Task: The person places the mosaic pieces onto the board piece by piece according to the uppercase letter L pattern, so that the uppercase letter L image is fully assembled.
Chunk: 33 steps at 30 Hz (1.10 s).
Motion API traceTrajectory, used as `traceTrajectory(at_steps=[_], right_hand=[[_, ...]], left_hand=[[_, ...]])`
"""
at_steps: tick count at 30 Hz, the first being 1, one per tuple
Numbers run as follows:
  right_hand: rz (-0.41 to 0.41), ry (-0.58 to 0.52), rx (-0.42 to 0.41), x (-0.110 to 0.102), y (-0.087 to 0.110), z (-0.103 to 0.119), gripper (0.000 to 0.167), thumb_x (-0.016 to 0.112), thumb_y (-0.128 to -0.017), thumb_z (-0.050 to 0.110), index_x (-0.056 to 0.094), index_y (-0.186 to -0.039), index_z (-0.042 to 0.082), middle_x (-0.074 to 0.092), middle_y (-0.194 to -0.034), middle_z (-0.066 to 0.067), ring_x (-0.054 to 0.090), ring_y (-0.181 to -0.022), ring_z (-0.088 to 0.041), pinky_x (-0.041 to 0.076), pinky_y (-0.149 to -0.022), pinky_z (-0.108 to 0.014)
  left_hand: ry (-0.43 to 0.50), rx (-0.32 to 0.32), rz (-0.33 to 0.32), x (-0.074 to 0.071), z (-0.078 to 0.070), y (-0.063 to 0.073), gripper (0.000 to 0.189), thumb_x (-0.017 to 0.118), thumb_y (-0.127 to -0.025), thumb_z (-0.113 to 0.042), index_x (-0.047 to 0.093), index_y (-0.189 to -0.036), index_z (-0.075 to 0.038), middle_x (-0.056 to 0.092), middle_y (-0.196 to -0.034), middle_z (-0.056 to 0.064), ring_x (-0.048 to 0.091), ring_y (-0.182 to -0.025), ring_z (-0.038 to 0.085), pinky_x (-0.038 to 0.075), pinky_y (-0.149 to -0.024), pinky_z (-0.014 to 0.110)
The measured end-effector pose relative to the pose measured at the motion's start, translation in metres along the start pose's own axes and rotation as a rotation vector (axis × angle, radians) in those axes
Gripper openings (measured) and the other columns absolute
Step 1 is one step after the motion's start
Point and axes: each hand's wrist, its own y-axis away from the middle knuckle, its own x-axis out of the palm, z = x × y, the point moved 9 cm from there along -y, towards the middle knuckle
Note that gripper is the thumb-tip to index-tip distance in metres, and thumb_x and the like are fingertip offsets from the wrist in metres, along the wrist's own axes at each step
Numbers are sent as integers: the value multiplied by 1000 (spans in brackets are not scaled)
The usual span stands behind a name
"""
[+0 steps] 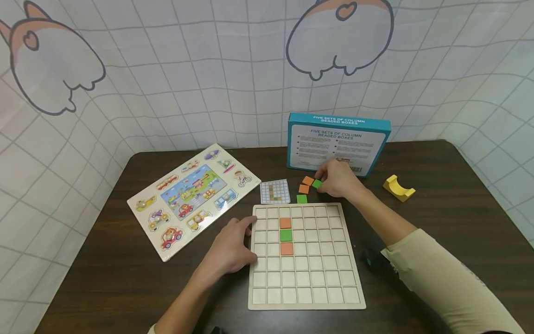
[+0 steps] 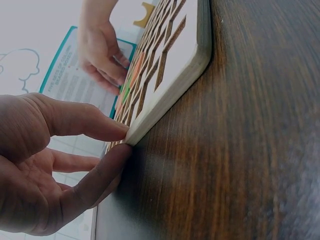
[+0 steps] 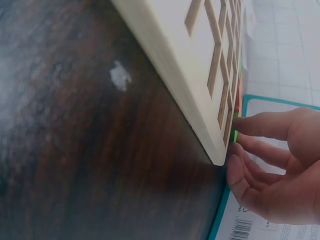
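My left hand (image 1: pixel 231 248) rests at the left edge of a wooden grid board (image 1: pixel 306 278), thumb and forefinger spread along that edge. In the left wrist view, their fingertips touch the board's side. Beyond the board's far edge, my right hand (image 1: pixel 337 178) pinches a green square tile (image 1: pixel 317 183) at its fingertips. Close by lie an orange tile (image 1: pixel 308 180), another orange tile (image 1: pixel 304 189) and a second green tile (image 1: pixel 301 199). One column of the board holds an orange tile (image 1: pixel 285 223), a green tile (image 1: pixel 286 235) and an orange tile (image 1: pixel 286 249).
A small pattern card (image 1: pixel 280 191) lies behind the board. To the left is a picture puzzle board (image 1: pixel 192 202) with vehicle pieces. The teal-edged box (image 1: pixel 339 144) stands upright behind my right hand. A yellow arched block (image 1: pixel 398 188) sits at right on the dark table (image 1: pixel 117 287).
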Motion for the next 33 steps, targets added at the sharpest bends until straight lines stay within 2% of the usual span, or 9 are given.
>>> traceTrajectory(at_steps=[9, 16, 29, 33], right_hand=[[-5, -21, 4, -1, 3, -1, 22, 79, -81, 2, 77, -103, 1, 72, -98, -14, 63, -98, -32, 51, -85, -44], [5, -32, 23, -3, 5, -3, 19, 77, -84, 3, 77, -103, 2, 70, -101, -14, 60, -99, -32, 51, -84, -43], [2, -36, -14, -7, 9, -5, 18, 79, -84, 3, 78, -102, 2, 70, -100, -14, 61, -98, -31, 50, -85, -44], [8, -43, -3, -8, 12, -6, 18, 79, -84, 4, 78, -102, 3, 68, -103, -14, 60, -99, -31, 50, -84, -43]], left_hand=[[6, 11, -6, 0, 0, 1, 90, 85, -64, -1, 55, -149, -9, 60, -108, 9, 53, -91, 25, 46, -76, 38], [-5, 27, -13, 0, 0, 1, 90, 83, -63, -1, 55, -149, -9, 61, -110, 8, 55, -96, 25, 47, -81, 40], [5, 27, -10, -1, -1, 1, 92, 83, -62, 0, 55, -149, -9, 61, -110, 9, 54, -95, 25, 48, -80, 39], [7, 24, -7, -1, -1, 2, 93, 84, -62, 0, 55, -149, -9, 61, -110, 9, 54, -94, 25, 48, -80, 39]])
